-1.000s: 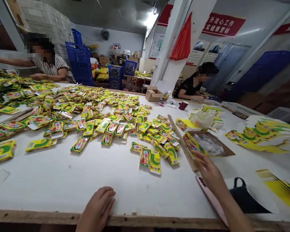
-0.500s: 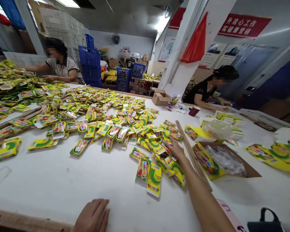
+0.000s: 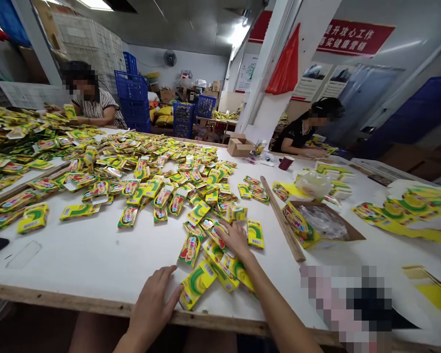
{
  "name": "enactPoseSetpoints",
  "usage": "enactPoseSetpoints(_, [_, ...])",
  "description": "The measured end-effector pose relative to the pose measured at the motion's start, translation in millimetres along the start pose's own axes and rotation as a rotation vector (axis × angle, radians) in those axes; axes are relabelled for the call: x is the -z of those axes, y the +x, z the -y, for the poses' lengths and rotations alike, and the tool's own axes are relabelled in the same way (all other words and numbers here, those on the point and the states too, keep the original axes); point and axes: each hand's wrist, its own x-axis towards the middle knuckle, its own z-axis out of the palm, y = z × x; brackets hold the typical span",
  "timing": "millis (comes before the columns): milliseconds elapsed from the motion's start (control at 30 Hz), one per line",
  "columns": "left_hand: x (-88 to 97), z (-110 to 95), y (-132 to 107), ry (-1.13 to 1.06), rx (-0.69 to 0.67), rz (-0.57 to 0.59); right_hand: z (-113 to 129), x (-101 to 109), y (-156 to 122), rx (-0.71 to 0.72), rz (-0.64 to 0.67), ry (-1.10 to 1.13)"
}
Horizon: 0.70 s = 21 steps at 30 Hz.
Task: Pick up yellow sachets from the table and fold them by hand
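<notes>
Several glossy, oblong card boxes (image 3: 213, 256) are lying jumbled on the smooth, white tabletop (image 3: 91, 260), my right hand (image 3: 237, 239) reaching loosely spread over them. My left hand (image 3: 152, 296) is resting wide, empty, beside the nearest yellow box (image 3: 198, 283).

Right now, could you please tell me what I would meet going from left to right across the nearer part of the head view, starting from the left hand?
Left hand, nearest yellow box, right hand, wooden strip, open carton holding clear plastic, printed yellow card sheets.
</notes>
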Motion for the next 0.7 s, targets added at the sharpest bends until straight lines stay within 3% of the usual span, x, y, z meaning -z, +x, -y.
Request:
enactPoseSetpoints(133, [-1.5, -18.8, 1.5, -0.037, 0.012, 0.055, 21.5, -7.9, -13.7, -0.026, 0.002, 0.086])
enactPoseSetpoints(233, [-5.7, -29.3, 6.7, 0.061, 0.045, 0.083, 22.8, 2.9, -21.1, -0.018, -0.038, 0.160])
enactPoseSetpoints(333, [-6.2, -26.7, 15.1, 0.092, 0.068, 0.116, 23.9, 25.7, -41.9, 0.031, -0.151, 0.220])
enactPoseSetpoints(433, [1.4, -14.6, 22.9, 0.017, 0.051, 0.070, 40.4, 39.7, -85.2, 0.163, -0.258, 0.279])
enactPoseSetpoints(500, [12.7, -9.0, 26.3, -0.029, 0.018, -0.009, 60.7, 35.9, -119.5, 0.343, -0.283, 0.301])
enactPoseSetpoints(600, [36.0, -12.6, 27.8, -0.074, -0.021, -0.051, 94.2, 15.8, -158.3, 0.595, -0.205, 0.317])
enactPoseSetpoints(700, [52.5, -22.5, 25.7, -0.178, -0.008, 0.040, 118.4, -4.9, -170.0, 0.521, -0.133, 0.518])
